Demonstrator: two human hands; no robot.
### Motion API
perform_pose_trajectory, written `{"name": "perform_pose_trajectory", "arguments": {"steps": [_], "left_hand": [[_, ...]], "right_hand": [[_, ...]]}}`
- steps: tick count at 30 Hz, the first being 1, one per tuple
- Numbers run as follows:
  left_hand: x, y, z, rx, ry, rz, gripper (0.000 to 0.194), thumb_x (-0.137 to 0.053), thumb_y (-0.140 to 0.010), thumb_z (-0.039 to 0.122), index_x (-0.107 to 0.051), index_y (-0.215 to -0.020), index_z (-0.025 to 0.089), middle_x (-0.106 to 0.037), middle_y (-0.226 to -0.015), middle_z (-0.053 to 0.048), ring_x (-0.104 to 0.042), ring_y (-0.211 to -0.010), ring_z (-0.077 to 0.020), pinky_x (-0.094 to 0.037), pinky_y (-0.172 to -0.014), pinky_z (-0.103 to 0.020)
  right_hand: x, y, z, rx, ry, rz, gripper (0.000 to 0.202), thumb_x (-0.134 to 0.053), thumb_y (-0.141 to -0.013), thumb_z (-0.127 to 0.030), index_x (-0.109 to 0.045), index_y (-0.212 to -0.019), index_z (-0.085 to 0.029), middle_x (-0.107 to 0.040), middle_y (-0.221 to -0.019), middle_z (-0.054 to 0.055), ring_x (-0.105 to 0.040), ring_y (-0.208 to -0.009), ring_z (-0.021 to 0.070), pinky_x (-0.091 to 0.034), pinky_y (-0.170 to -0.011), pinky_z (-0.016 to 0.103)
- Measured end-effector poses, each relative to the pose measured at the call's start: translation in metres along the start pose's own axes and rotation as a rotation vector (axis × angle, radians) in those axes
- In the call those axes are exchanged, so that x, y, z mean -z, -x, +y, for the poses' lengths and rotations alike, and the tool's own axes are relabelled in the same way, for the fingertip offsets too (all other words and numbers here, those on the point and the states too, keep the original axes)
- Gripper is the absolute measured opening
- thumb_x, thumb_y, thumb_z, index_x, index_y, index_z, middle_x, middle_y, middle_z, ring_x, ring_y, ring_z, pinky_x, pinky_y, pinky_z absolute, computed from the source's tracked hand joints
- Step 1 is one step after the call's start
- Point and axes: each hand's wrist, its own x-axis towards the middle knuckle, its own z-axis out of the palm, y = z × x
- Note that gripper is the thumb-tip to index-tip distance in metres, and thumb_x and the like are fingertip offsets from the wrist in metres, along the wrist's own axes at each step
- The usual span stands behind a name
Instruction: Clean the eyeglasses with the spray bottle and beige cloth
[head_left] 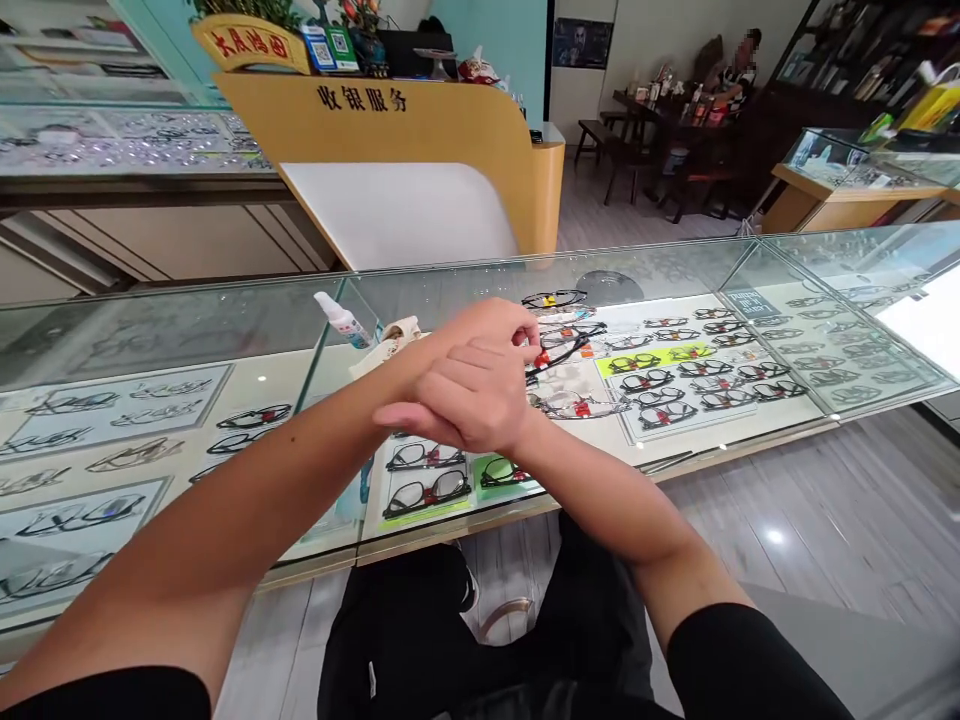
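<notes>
My left hand (501, 322) is held over the glass counter with its fingers curled in loosely. Nothing shows between those fingers. Across the left wrist lies my right hand (476, 395), its fingers wrapped over the wrist and its thumb sticking out to the left. Just beyond the hands are a black-framed pair of glasses (570, 348) and another pair with a red tag (581, 406). A white spray bottle (343, 322) stands tilted in view to the left, beside a crumpled cloth (390, 345).
The glass display counter (247, 340) runs across in front of me, with rows of eyeglasses (705, 375) inside. Behind it stands a yellow cashier desk (450, 125). A person (735, 80) sits at a dark table far right. Thin dark sticks (667, 462) lie near the counter's front edge.
</notes>
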Motion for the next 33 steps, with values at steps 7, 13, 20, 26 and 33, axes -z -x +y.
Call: {"name": "perform_pose_trajectory", "arguments": {"steps": [7, 13, 20, 26, 33], "left_hand": [[-0.033, -0.037, 0.028, -0.097, -0.18, -0.339, 0.019, -0.068, -0.083, 0.037, -0.081, -0.084, 0.024, -0.079, -0.089, -0.002, -0.062, -0.076, -0.0179, -0.034, -0.065, -0.032], [-0.046, -0.046, 0.035, -0.108, -0.261, -0.416, 0.017, -0.066, -0.087, 0.032, -0.081, -0.087, 0.024, -0.082, -0.096, -0.003, -0.064, -0.078, -0.0183, -0.034, -0.065, -0.033], [-0.044, -0.046, 0.035, -0.084, -0.236, -0.437, 0.02, -0.065, -0.088, 0.036, -0.081, -0.089, 0.024, -0.081, -0.095, -0.003, -0.065, -0.081, -0.019, -0.035, -0.065, -0.032], [-0.037, -0.053, 0.024, -0.025, -0.311, -0.344, 0.028, -0.063, -0.093, 0.041, -0.081, -0.106, 0.025, -0.081, -0.105, -0.004, -0.068, -0.091, -0.0217, -0.037, -0.068, -0.032], [-0.049, -0.062, 0.015, -0.028, -0.367, -0.292, 0.024, -0.066, -0.091, 0.037, -0.084, -0.102, 0.024, -0.083, -0.105, -0.008, -0.072, -0.097, -0.0262, -0.043, -0.076, -0.033]], "right_hand": [[0.004, -0.017, 0.007, -0.205, -0.049, -0.12, 0.058, -0.055, -0.106, -0.07, -0.063, -0.073, -0.022, -0.052, -0.061, -0.003, -0.056, -0.065, 0.0129, -0.046, -0.07, 0.029], [0.01, -0.03, 0.01, -0.374, -0.097, -0.207, 0.057, -0.058, -0.1, -0.076, -0.068, -0.078, -0.024, -0.042, -0.057, -0.005, -0.054, -0.066, 0.0129, -0.042, -0.069, 0.027], [0.015, -0.031, 0.005, -0.481, -0.066, -0.19, 0.053, -0.053, -0.105, -0.074, -0.076, -0.094, -0.027, -0.053, -0.061, -0.004, -0.055, -0.066, 0.0128, -0.042, -0.071, 0.027], [0.016, -0.029, 0.004, -0.486, -0.078, -0.144, 0.049, -0.056, -0.106, -0.07, -0.075, -0.091, -0.028, -0.061, -0.064, -0.004, -0.059, -0.069, 0.0129, -0.042, -0.072, 0.027], [0.019, -0.031, 0.004, -0.509, -0.079, -0.219, 0.053, -0.051, -0.106, -0.073, -0.073, -0.096, -0.026, -0.065, -0.067, -0.004, -0.061, -0.075, 0.0126, -0.043, -0.076, 0.027]]}}
